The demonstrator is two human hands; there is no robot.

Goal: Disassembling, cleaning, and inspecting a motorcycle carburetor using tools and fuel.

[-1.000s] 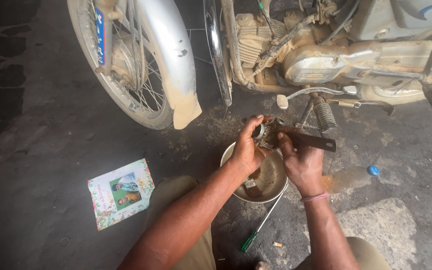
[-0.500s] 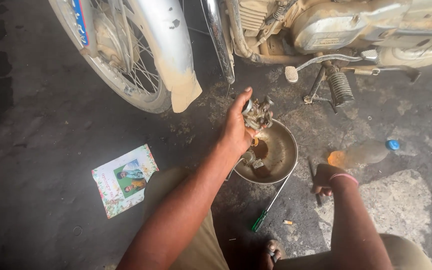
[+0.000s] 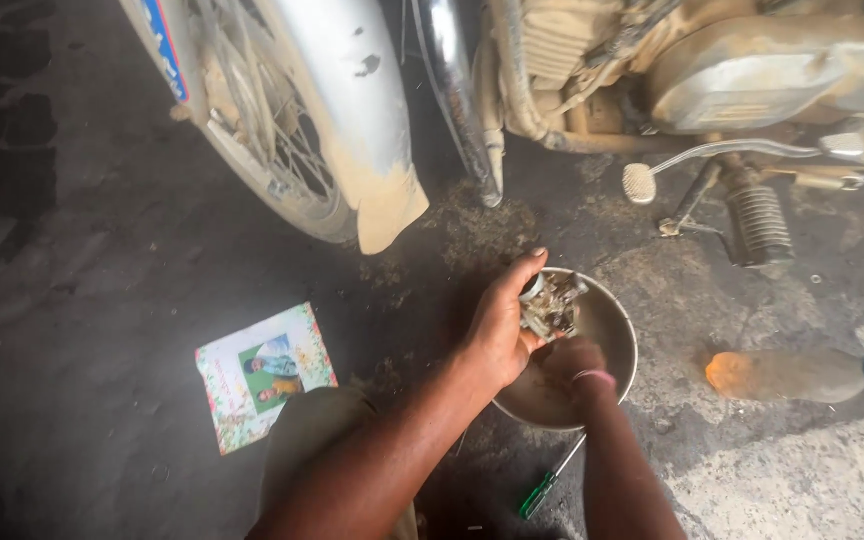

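Observation:
My left hand (image 3: 500, 325) grips a small dirty metal engine part (image 3: 550, 303) and holds it over a round metal bowl (image 3: 617, 330) on the ground. My right hand (image 3: 570, 362) is down inside the bowl, just under the part; its fingers are hidden, so I cannot tell what it holds. A band circles the right wrist. Both forearms reach in from the bottom of the view.
A dusty motorcycle stands ahead: front wheel (image 3: 252, 130), silver mudguard (image 3: 352, 120), engine (image 3: 732, 70), footpeg (image 3: 760, 222). A green-handled screwdriver (image 3: 549, 484) lies below the bowl. A plastic bottle with a blue cap (image 3: 802, 374) lies to the right, a printed card (image 3: 264, 374) to the left.
My right hand left the dark tool by the engine, dropped to the ground at the right, and has now come into the bowl under the part. The view has tilted downward.

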